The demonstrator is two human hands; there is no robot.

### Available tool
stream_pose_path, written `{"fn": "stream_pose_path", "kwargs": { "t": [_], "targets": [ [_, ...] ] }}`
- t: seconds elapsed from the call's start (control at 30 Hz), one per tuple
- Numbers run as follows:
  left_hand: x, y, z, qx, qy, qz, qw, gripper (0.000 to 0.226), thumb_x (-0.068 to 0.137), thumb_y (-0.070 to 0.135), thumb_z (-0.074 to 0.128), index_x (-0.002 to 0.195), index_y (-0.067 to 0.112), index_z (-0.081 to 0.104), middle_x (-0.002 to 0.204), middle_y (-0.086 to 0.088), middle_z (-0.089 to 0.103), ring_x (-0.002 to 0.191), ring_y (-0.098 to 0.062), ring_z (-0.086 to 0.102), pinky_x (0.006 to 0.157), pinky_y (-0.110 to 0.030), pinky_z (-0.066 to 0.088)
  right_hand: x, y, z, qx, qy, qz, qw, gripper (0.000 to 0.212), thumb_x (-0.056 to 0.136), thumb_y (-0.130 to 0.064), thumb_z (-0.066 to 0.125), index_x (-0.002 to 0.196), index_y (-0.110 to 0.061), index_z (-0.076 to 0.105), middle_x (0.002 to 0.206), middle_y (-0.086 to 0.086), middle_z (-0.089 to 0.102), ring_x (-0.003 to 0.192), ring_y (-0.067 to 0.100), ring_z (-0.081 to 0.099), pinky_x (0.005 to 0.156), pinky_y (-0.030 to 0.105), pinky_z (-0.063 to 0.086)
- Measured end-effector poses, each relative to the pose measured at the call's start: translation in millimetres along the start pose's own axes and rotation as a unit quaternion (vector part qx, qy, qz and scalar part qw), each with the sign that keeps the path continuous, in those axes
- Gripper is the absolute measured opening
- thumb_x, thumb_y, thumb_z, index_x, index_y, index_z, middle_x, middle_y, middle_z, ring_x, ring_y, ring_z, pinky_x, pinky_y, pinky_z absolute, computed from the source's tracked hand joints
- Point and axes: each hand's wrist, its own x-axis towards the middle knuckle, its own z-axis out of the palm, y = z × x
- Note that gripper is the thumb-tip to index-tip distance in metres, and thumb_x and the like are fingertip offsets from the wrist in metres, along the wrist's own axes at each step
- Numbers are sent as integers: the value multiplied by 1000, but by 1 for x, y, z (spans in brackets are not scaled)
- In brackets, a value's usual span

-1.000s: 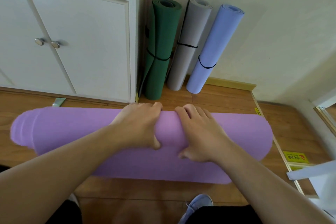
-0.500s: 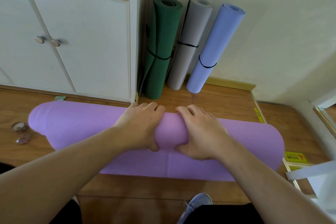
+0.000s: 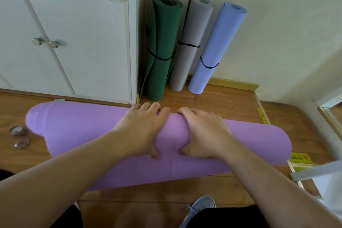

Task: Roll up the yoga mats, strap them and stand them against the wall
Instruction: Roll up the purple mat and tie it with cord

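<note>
Both hands grip the purple mat (image 3: 77, 127) roll mid-length: left hand (image 3: 142, 129) and right hand (image 3: 205, 133), fingers curled over top, thumbs underneath. Roll lies across wood floor (image 3: 231, 105), narrow gap to cabinet (image 3: 79, 42) base; green mat (image 3: 162, 48), grey mat (image 3: 192, 42), blue mat (image 3: 216, 48) strapped, leaning at the wall.

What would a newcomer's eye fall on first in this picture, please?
The purple mat lying across the wooden floor in the middle, with the left hand and the right hand gripping its roll side by side. Behind it, a green mat, a grey mat and a blue mat stand strapped against the wall beside the white cabinet.
</note>
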Motion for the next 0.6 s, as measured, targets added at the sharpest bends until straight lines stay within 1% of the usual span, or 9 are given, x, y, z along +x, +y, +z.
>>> {"fn": "stream_pose_path", "kwargs": {
  "t": [0.07, 0.13, 0.2, 0.27, 0.3, 0.37, 0.47, 0.53, 0.6],
  "targets": [
    [3, 4, 5, 5, 0, -4, 1000, 104, 51, 72, 83, 134, 25, 41, 128, 2, 52, 116, -25, 55, 100, -43, 46, -1, -2, 1, 11, -15, 7, 1000, 97, 61, -63, 82, 142, -33, 38, 130, -5, 61, 120, 25, 60, 89, 39, 45],
    [4, 3, 6, -16, 0, -6, 1000, 94, 53, 69, 83, 128, 27, 45, 123, 4, 57, 110, -23, 59, 95, -41, 49, -3, -5, 5, 17, -36, 5, 999, 110, 63, -67, 82, 152, -32, 28, 139, -2, 55, 128, 27, 55, 102, 41, 45],
    [3, -2, 1, -59, -14, -21, 998, 90, 52, 69, 83, 125, 30, 48, 115, 9, 60, 102, -19, 62, 84, -38, 50, -5, -7, 7, 2, -50, -10, 999, 128, 63, -69, 84, 162, -29, 14, 150, 1, 43, 138, 28, 44, 116, 43, 38],
    [2, -6, -5, -86, -32, -36, 995, 88, 47, 73, 81, 119, 33, 49, 104, 11, 62, 92, -17, 62, 73, -35, 52, -5, -9, 7, -26, -57, -21, 998, 140, 59, -70, 88, 165, -28, 6, 153, 1, 36, 141, 28, 39, 119, 45, 34],
    [2, -8, -8, -93, -40, -40, 994, 87, 45, 75, 80, 115, 35, 50, 100, 11, 63, 88, -17, 62, 71, -36, 53, -3, -10, 7, -33, -56, -23, 998, 139, 57, -70, 89, 164, -29, 9, 152, 0, 39, 139, 28, 41, 117, 45, 35],
    [1, -8, -9, -103, -58, -42, 992, 86, 44, 78, 79, 114, 36, 51, 98, 11, 64, 87, -17, 62, 72, -37, 55, -2, -12, 9, -34, -45, -25, 998, 124, 56, -67, 88, 156, -32, 23, 141, -3, 48, 131, 28, 50, 109, 46, 42],
    [-2, -7, -7, -109, -69, -37, 991, 83, 51, 75, 79, 118, 36, 50, 107, 13, 62, 94, -15, 60, 75, -34, 50, -1, -12, 10, -27, -29, -29, 999, 101, 57, -63, 83, 143, -33, 38, 129, -5, 55, 121, 27, 57, 98, 45, 48],
    [-4, -5, -4, -96, -42, -21, 994, 87, 54, 75, 75, 126, 34, 48, 117, 13, 60, 104, -16, 57, 86, -34, 47, -1, -8, 9, -19, -9, -29, 999, 95, 58, -63, 82, 138, -32, 42, 125, -6, 59, 117, 25, 59, 94, 43, 50],
    [-5, 0, 1, -45, 1, 0, 999, 103, 52, 81, 69, 137, 30, 43, 127, 7, 56, 116, -21, 54, 100, -40, 44, -2, -4, 7, -5, 2, -20, 1000, 96, 57, -65, 82, 139, -33, 44, 126, -8, 62, 117, 23, 61, 91, 41, 51]
  ]
}}
